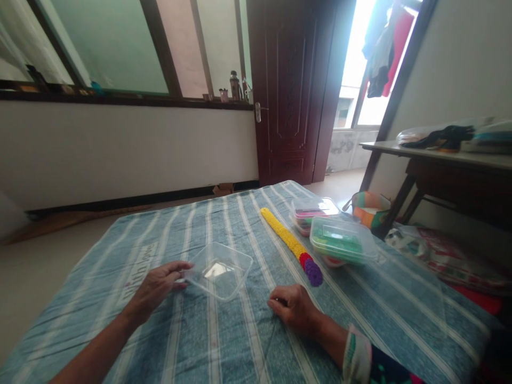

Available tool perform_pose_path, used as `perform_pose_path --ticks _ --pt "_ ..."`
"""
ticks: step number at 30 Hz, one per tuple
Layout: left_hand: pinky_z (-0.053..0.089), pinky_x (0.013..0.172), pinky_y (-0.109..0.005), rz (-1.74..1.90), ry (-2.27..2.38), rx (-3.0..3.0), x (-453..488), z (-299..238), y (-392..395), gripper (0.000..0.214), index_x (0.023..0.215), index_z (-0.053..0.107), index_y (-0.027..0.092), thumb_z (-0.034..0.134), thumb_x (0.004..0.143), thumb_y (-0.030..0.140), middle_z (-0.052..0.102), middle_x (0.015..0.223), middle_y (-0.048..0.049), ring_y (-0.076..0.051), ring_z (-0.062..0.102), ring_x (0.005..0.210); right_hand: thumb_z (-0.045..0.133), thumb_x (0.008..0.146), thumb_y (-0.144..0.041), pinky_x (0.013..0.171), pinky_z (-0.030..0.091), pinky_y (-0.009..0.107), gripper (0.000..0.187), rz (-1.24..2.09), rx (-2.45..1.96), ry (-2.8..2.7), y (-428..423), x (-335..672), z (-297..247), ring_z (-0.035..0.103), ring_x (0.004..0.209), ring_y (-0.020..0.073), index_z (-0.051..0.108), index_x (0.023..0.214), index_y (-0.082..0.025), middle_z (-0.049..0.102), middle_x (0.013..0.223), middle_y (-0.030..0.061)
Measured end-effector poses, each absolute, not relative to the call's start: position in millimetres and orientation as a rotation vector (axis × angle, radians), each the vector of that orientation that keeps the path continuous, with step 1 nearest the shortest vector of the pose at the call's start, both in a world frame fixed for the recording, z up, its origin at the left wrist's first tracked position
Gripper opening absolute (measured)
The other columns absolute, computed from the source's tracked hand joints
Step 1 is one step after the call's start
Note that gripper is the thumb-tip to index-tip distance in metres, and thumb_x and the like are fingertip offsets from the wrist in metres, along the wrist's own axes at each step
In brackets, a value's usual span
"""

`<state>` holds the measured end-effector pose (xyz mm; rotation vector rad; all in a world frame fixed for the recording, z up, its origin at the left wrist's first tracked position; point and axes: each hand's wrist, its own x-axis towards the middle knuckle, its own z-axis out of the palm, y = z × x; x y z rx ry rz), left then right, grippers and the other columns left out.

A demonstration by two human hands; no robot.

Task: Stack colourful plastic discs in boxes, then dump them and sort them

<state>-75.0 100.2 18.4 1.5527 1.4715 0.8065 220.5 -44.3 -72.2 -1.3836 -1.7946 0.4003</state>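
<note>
My left hand (159, 285) pinches the near-left corner of a clear plastic tray (220, 269) that lies on the striped blue cloth (224, 341). My right hand (294, 308) rests on the cloth with its fingers curled in; nothing shows inside them. Just beyond the right hand runs a long row of crocheted discs (288, 242), mostly yellow, ending in a red and a purple one nearest me. Two lidded clear boxes stand to the right of the row: a near one with green contents (343, 240) and a far one with pink and mixed colours (314, 209).
A dark wooden table (448, 160) with bags on it stands at the right. A striped basket (370, 205) sits on the floor beyond the cloth's corner. A dark door (292, 90) and an open doorway lie ahead; a windowsill with bottles runs along the left wall.
</note>
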Motion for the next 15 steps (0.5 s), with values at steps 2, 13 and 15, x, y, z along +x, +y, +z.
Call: perform_pose_path --ticks 2,13,15 --pt "0.06 0.077 -0.034 0.871 1.452 1.527 -71 11 99 0.037 0.089 0.071 0.015 0.064 0.06 0.037 0.071 0.102 -0.0079 -0.026 0.067 0.092 0.056 0.082 -0.021 0.056 0.033 0.019 0.017 0.343 -1.358 -1.801 -44 220 -74 0.056 0.055 0.009 0.065 0.069 -0.017 0.064 0.061 -0.0014" --pt "0.05 0.095 -0.039 0.961 1.629 1.687 -71 -2 62 0.035 0.08 0.074 0.024 0.061 0.056 0.045 0.076 0.098 -0.003 -0.03 0.066 0.101 0.041 0.091 -0.014 0.062 0.033 0.028 0.031 -0.637 -1.488 -1.834 -57 242 -65 0.047 0.063 0.0161 0.052 0.062 -0.019 0.051 0.06 0.0019" --pt "0.049 0.095 -0.038 0.945 1.685 1.786 -72 0 49 0.034 0.078 0.074 0.025 0.059 0.058 0.048 0.076 0.092 -0.0021 -0.03 0.067 0.099 0.042 0.09 -0.016 0.067 0.038 0.029 0.027 -0.679 -1.673 -1.775 -60 249 -62 0.051 0.072 0.0188 0.057 0.069 -0.02 0.056 0.07 0.0047"
